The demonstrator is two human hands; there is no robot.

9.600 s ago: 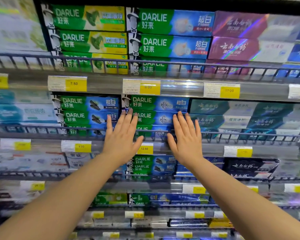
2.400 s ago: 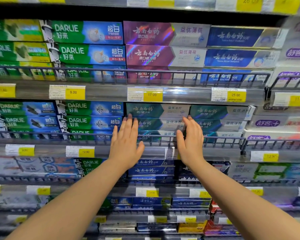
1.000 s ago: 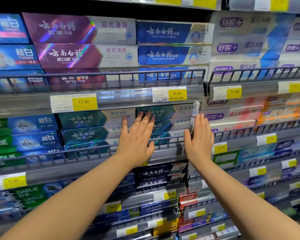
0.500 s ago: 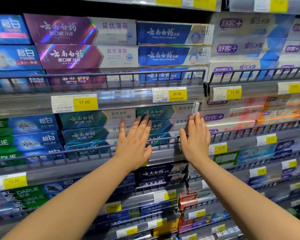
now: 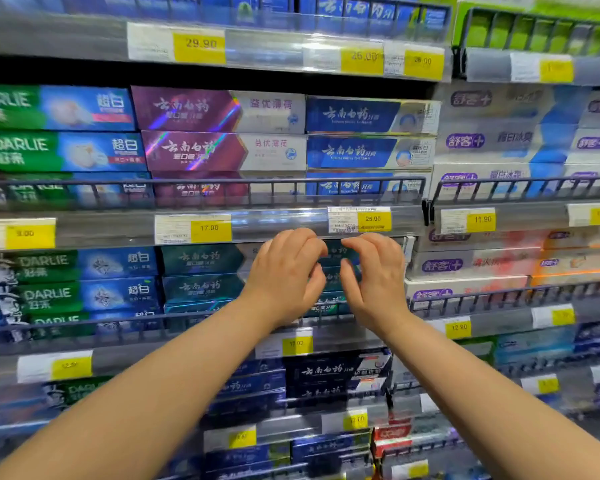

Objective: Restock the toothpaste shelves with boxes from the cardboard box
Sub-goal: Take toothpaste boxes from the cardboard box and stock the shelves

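Note:
My left hand (image 5: 284,278) and my right hand (image 5: 378,282) are raised side by side, close together, in front of the right stack of dark teal toothpaste boxes (image 5: 332,252) on the middle shelf. The fingers of both hands are curled inward, and no box shows inside either hand. A strip of the teal stack shows in the narrow gap between them. A second teal stack (image 5: 201,259) lies just left of my left hand. The cardboard box is out of view.
Purple boxes (image 5: 187,110) and blue boxes (image 5: 354,116) fill the shelf above, behind a wire rail (image 5: 201,188). Green Darlie boxes (image 5: 59,150) stand at the left and white boxes (image 5: 499,140) at the right. Price strips (image 5: 373,220) run along each shelf edge.
Both hands lay flat with straight fingers on the teal stack's two ends; now they have drawn together and their fingers have curled. My view has tilted upward.

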